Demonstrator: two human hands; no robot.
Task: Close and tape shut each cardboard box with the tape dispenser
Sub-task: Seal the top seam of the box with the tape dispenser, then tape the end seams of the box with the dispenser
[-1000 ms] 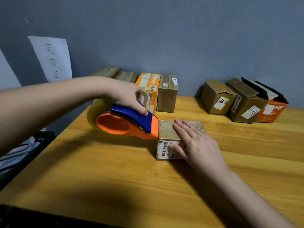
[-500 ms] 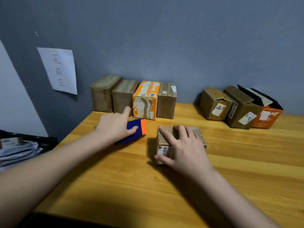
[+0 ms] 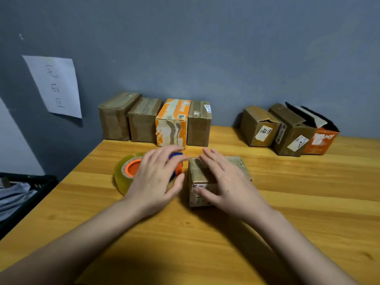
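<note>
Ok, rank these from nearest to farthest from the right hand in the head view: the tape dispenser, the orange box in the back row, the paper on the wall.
From the right hand:
1. tape dispenser, just to its left on the table, under the left hand.
2. orange box, behind, in the row against the wall.
3. paper, far left, up on the wall.

Dim, soft-focus view; wide-angle bending at edges.
</note>
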